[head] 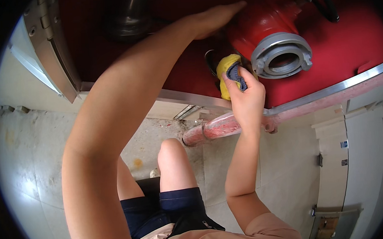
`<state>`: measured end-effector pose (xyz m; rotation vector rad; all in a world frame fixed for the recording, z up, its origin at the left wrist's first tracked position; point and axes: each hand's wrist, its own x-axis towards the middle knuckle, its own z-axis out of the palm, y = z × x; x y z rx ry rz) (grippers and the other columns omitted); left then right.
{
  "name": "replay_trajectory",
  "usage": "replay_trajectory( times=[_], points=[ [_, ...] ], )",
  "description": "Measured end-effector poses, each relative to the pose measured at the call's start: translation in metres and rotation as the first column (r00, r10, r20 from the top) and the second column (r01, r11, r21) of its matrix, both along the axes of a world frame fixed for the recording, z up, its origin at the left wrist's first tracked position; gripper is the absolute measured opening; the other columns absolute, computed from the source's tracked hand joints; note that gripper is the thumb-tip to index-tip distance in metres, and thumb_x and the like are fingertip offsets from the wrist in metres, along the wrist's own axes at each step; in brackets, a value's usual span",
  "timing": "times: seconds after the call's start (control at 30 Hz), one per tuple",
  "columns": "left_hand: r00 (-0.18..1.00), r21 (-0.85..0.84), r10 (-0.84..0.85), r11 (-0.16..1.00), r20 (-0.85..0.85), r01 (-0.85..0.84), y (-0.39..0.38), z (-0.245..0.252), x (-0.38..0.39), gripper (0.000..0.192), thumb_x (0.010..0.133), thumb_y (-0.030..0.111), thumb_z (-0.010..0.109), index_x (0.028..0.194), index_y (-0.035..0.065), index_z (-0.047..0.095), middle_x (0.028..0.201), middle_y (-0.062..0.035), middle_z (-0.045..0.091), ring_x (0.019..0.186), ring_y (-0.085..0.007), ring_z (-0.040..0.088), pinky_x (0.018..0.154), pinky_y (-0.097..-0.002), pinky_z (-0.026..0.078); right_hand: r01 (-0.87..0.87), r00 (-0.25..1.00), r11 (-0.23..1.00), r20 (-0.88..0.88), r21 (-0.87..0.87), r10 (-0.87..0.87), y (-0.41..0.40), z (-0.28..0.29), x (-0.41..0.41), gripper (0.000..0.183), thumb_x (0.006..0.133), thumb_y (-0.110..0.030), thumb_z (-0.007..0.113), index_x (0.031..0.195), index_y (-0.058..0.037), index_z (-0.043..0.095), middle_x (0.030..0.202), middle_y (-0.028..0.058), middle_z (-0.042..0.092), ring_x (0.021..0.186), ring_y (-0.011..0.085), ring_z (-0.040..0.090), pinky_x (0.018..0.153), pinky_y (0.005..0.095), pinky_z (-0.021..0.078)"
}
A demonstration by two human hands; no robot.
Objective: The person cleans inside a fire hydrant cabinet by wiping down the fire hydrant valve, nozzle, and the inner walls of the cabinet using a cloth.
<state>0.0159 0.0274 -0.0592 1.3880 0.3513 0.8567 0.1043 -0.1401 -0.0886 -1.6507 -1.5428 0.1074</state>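
A red fire hydrant valve (259,23) with a grey metal hose coupling (281,55) stands inside a red cabinet. My right hand (248,91) grips a bunched yellow cloth (227,74) with a dark grey edge, just left of the coupling. My left hand (219,17) reaches in along the valve's left side; its fingers are partly hidden in shadow, so whether they grip the valve cannot be told. A black handwheel (324,4) sits at the valve's upper right. Behind the cloth shows part of a dark ring-shaped thing (211,62).
The cabinet's metal edge (334,87) runs below the valve, with a worn red pipe (218,127) beneath it. A hinged metal door frame (50,46) stands at the left. A shiny metal cylinder (129,23) is at the upper left. Tiled floor (227,170) lies below.
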Motion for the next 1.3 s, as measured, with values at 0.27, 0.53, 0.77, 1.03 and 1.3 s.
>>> replay_trajectory(
  times=[0.27, 0.53, 0.77, 1.03, 1.3],
  points=[
    [0.999, -0.006, 0.035, 0.999, -0.015, -0.036, 0.001, 0.003, 0.001, 0.058, 0.095, 0.045, 0.034, 0.138, 0.007, 0.031, 0.133, -0.0146, 0.042, 0.119, -0.0247, 0.044, 0.1, -0.0415, 0.033, 0.21, 0.975, 0.945, 0.023, 0.251, -0.222, 0.002, -0.009, 0.003, 0.025, 0.079, -0.012, 0.066, 0.095, 0.0066, 0.062, 0.079, 0.0052, 0.065, 0.071, 0.0106, 0.056, 0.07, 0.0251, 0.0451],
    [0.996, 0.011, -0.086, 0.996, 0.021, 0.086, 0.009, 0.001, 0.009, 0.06, 0.095, 0.045, 0.031, 0.138, 0.0035, 0.029, 0.136, -0.0162, 0.039, 0.121, -0.0277, 0.042, 0.102, -0.0433, 0.033, 0.413, 0.877, 0.726, -0.457, 0.55, -0.152, -0.028, -0.007, 0.022, 0.03, 0.083, -0.01, 0.058, 0.107, 0.007, 0.055, 0.103, 0.0147, 0.059, 0.087, 0.0184, 0.058, 0.077, 0.0309, 0.048],
    [0.996, 0.007, -0.088, 0.996, 0.014, 0.088, 0.005, 0.002, 0.001, 0.061, 0.095, 0.046, 0.03, 0.138, 0.0018, 0.029, 0.137, -0.0171, 0.037, 0.124, -0.0277, 0.04, 0.104, -0.0436, 0.031, 0.436, 0.9, 0.561, -0.341, 0.703, -0.272, -0.021, 0.071, 0.003, 0.038, 0.088, -0.022, 0.058, 0.114, 0.0042, 0.05, 0.112, 0.0144, 0.055, 0.094, 0.0232, 0.058, 0.078, 0.0321, 0.0488],
    [0.995, -0.028, -0.102, 0.994, 0.014, 0.102, 0.008, -0.001, 0.008, 0.061, 0.095, 0.047, 0.031, 0.136, 0.0011, 0.033, 0.138, -0.0148, 0.038, 0.124, -0.0262, 0.04, 0.103, -0.0431, 0.031, -0.125, 0.897, 0.754, 0.399, 0.644, -0.192, 0.002, 0.081, 0.006, 0.024, 0.08, -0.017, 0.064, 0.101, -0.0056, 0.06, 0.106, 0.0083, 0.058, 0.098, 0.0246, 0.054, 0.086, 0.0354, 0.0419],
    [0.993, -0.029, -0.114, 0.993, 0.035, 0.115, 0.011, -0.003, 0.005, 0.061, 0.095, 0.047, 0.032, 0.136, 0.0027, 0.033, 0.135, -0.0129, 0.041, 0.122, -0.025, 0.041, 0.103, -0.0423, 0.031, -0.369, 0.75, 0.817, 0.661, 0.442, -0.018, -0.009, 0.088, 0.017, 0.036, 0.066, -0.013, 0.071, 0.101, -0.0167, 0.067, 0.118, 0.0076, 0.051, 0.109, 0.029, 0.045, 0.093, 0.0397, 0.0353]
  ],
)
